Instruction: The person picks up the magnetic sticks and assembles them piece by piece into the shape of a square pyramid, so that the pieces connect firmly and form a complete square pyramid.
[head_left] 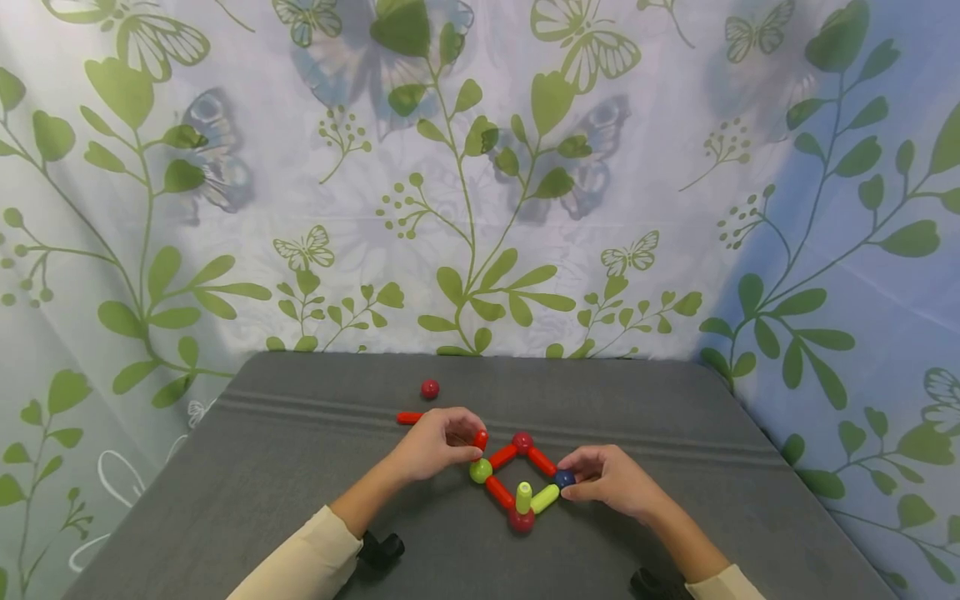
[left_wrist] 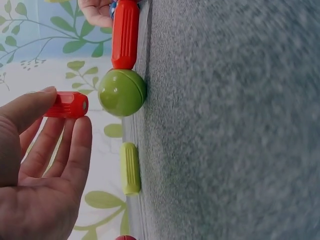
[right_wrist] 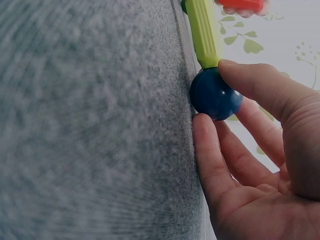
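Between thumb and fingers, my left hand [head_left: 442,443] pinches a red magnetic rod [left_wrist: 70,105]. The rod stands upright over a green ball [head_left: 481,471] in the head view, and the left wrist view shows a small gap between them. That ball is the left corner of a diamond of rods and balls lying on the table. My right hand [head_left: 611,482] pinches the blue ball [right_wrist: 215,95] at the right corner. Red balls form the far corner [head_left: 522,442] and the near corner [head_left: 521,520]. A yellow-green rod [head_left: 523,497] rises from the near red ball.
On the grey table [head_left: 300,467], a loose red ball [head_left: 430,389] lies at the back left. A red rod [head_left: 409,417] is partly behind my left hand. The left wrist view also has a loose yellow-green rod [left_wrist: 130,169]. A patterned curtain [head_left: 480,208] hangs behind the table.
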